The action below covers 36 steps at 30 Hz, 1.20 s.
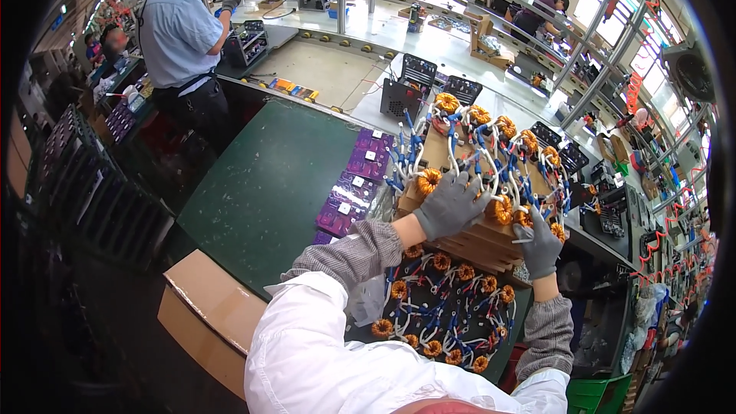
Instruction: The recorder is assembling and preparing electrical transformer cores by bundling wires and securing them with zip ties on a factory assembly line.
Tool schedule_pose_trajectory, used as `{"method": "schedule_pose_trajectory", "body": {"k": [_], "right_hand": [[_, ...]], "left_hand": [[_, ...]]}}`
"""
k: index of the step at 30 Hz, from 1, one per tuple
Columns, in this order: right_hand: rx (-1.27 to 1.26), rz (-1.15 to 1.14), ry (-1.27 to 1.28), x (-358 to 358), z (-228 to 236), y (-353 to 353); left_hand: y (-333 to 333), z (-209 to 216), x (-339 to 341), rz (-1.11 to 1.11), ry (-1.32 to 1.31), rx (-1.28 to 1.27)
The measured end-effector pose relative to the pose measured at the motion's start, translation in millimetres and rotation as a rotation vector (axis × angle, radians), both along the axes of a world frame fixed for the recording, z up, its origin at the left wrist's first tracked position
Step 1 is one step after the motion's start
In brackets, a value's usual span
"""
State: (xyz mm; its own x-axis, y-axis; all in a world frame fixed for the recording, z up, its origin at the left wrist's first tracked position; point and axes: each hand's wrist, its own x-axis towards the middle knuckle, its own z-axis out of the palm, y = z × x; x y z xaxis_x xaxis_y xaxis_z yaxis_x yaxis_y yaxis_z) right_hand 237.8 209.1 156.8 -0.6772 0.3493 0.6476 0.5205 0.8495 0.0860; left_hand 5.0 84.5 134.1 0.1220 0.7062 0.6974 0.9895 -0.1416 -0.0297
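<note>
**Both gloved hands on the stack of coil boards**

Over on your left, the green worktop lies bare beside a row of purple packets, and a brown carton sits at its near edge. Now your left hand, in a grey glove, lies palm down on the top cardboard board, fingers spread over the near-left corner, right beside an orange wound coil. That grip is flat and pressing, not clenched. The board is crowded with orange coils and blue-and-white leads. Beneath it the stacked boards tilt away from you. Under your forearms, a dark tray holds more coils in loose rows. On the right, your right hand wraps the near-right edge of the stack, fingers curled around it. Past the stack stand black finned units.
</note>
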Motion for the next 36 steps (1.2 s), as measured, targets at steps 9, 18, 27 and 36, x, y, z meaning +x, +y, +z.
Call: {"method": "schedule_pose_trajectory", "body": {"k": [9,18,27,36], "right_hand": [[-0.389,-0.212,0.142,29.9,-15.6,-1.3],[-0.609,-0.484,0.432,56.9,-34.1,18.5],[-1.265,-0.218,0.699,52.0,-10.7,-61.0],[-2.141,0.172,0.339,43.6,-47.3,-159.7]], "left_hand": [[-16.9,-2.7,0.7,0.075,0.007,0.157],[-26.8,-36.7,4.5,0.414,-0.310,0.170],[-64.9,-27.3,25.5,0.239,-0.582,0.477],[-85.3,-78.2,125.9,-0.466,-1.203,-0.331]]}}
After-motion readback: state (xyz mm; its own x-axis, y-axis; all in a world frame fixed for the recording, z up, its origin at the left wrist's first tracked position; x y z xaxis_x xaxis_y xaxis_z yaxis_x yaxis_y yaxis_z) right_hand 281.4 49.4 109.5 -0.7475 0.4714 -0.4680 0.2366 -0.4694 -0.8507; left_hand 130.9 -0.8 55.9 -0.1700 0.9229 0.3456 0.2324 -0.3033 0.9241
